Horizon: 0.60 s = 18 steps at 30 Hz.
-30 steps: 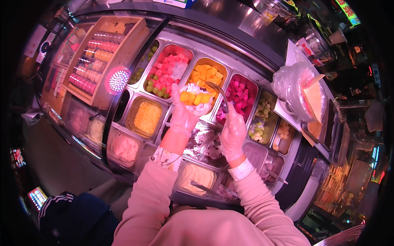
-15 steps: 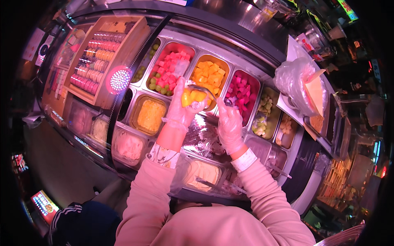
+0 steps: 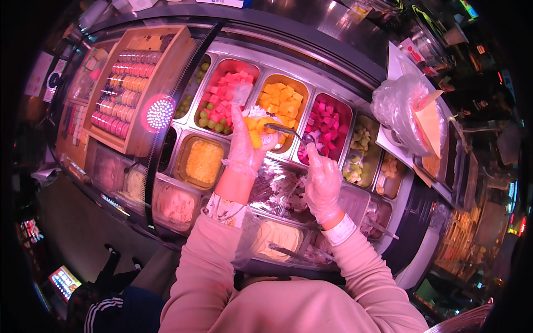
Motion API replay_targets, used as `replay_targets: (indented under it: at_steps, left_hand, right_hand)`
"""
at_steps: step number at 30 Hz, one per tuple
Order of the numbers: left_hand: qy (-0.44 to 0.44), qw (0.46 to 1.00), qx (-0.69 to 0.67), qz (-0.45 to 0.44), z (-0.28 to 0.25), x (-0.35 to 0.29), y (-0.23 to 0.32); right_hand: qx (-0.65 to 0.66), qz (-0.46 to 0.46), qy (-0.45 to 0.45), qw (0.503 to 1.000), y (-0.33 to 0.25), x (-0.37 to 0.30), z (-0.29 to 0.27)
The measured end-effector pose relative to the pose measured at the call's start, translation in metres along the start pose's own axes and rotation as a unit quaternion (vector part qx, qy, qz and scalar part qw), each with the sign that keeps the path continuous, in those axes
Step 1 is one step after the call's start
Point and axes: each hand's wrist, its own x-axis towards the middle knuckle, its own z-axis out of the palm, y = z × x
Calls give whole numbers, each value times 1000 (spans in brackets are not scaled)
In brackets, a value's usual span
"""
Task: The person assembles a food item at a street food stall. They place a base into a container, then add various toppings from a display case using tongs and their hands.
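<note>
My left hand [image 3: 244,145], in a clear plastic glove, is closed around a whitish food portion with dark specks [image 3: 270,140], topped with yellow mango chunks [image 3: 254,127]. What lies under the portion is hidden by the fingers. My right hand [image 3: 323,186], gloved too, grips the handle of a metal spoon [image 3: 286,130], whose bowl end rests against the mango chunks. Both hands are above the metal trays. Just beyond them sit a pan of cubed mango [image 3: 282,99] and a pan of magenta fruit cubes [image 3: 326,117].
Other pans hold pink cubes with green grapes [image 3: 226,100], shredded yellow food [image 3: 202,161], pink cream [image 3: 173,205] and pale cream [image 3: 277,237]. Macarons [image 3: 123,94] fill a wooden case at left. A plastic bag [image 3: 397,114] stands at right. Another person's legs [image 3: 125,305] show lower left.
My right hand has drawn back toward me and slightly right, the spoon now reaching across the mango chunks. The left hand has barely moved. The other person's feet have come into view.
</note>
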Motion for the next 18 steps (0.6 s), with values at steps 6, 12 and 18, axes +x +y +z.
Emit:
replay_targets:
  at_steps: [6, 12, 18]
  left_hand:
    - [-43, 998, 41, -6, -12, 3, -4]
    - [-41, 995, 86, 20, -1, -14, 6]
    - [-71, 995, 73, -9, -23, -17, 17]
  right_hand:
    - [12, -47, -34, 998, 9, 7, 6]
    - [-2, -38, -37, 999, 4, 20, 0]
    - [-7, -122, -47, 991, -12, 47, -13]
